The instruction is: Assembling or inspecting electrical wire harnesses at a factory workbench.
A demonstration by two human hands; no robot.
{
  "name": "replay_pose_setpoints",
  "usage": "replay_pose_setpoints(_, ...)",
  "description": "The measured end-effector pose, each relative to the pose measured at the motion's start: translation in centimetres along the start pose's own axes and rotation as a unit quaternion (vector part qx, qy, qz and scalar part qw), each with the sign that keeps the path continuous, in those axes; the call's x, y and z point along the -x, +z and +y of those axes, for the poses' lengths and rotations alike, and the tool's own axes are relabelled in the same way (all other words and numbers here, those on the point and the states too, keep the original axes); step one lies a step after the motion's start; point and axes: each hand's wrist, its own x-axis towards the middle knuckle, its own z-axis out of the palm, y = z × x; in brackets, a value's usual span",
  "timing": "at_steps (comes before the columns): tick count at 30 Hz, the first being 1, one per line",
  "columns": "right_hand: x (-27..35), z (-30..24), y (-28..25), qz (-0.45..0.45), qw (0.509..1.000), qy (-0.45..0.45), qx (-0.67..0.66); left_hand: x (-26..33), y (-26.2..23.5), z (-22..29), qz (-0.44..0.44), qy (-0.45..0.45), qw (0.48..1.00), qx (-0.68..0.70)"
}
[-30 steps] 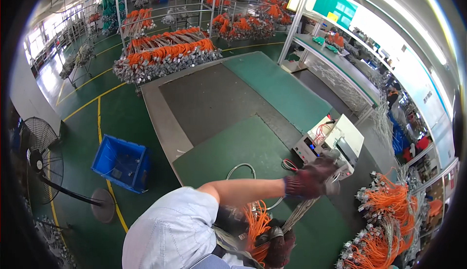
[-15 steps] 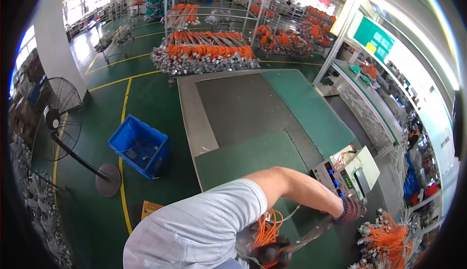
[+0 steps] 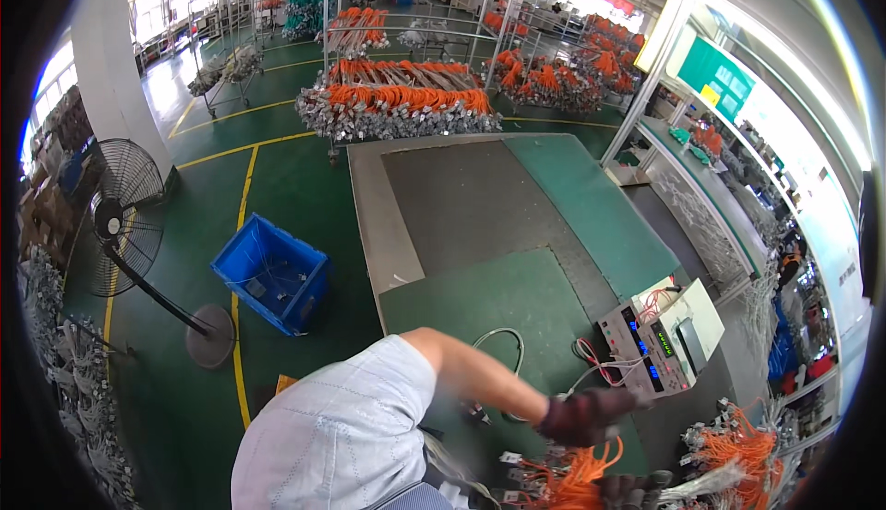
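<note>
My left arm, in a light grey sleeve, reaches across to the right. My left hand, in a dark reddish glove, hangs above the near edge of the table, smeared by motion; its fingers cannot be made out. Below it is a bundle of orange cables with metallic and white ends. My right hand, in a dark glove at the lower edge, is closed around this bundle, partly hidden by it. Pale wires stretch out to the right of that hand. A test instrument with lit blue and green displays stands beyond both hands.
A grey cable with a plug lies on the green-matted table. Another orange cable pile is at the right. A blue bin and a standing fan are on the left floor. A rack of orange cables stands behind.
My left hand has moved left, away from beside the instrument. My right hand and the orange cable bundle have shifted right. The grey cable on the mat has come into sight.
</note>
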Motion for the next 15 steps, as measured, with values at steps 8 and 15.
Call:
replay_pose_setpoints(8,5.4,1.0,0.1,0.064,0.998,-0.003,-0.024,11.7,15.3,-7.5,-0.052,-0.040,0.980,-0.191)
replay_pose_setpoints(15,8.2,0.5,1.2,0.057,0.976,-0.101,-0.182,15.4,12.6,-12.9,-0.196,0.057,0.951,-0.233)
